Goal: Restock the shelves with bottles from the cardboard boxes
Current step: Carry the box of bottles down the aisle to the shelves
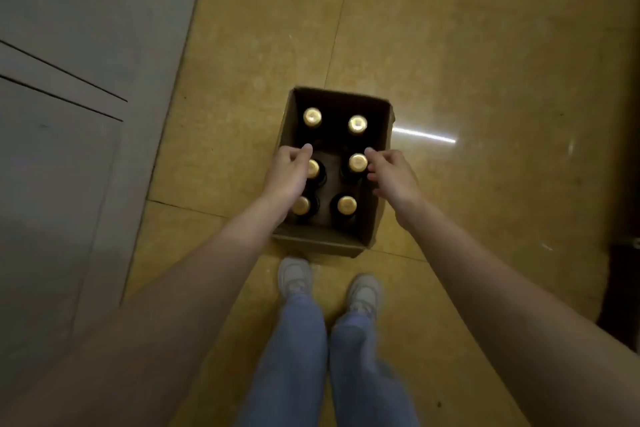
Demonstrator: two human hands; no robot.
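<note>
At the centre of the frame an open cardboard box [377, 191] stands on the yellow tiled floor [485, 45], holding six gold-capped bottles [357, 124] in two columns. The left hand [289, 172] and right hand [391, 173] hover over the middle row, fingers [372, 152] loosely curled, gripping nothing.

An open brown cardboard box [377, 218] sits on the yellow tiled floor [485, 45], holding six gold-capped dark bottles [357, 124] in two columns; a grey cabinet [69, 80] stands left.
</note>
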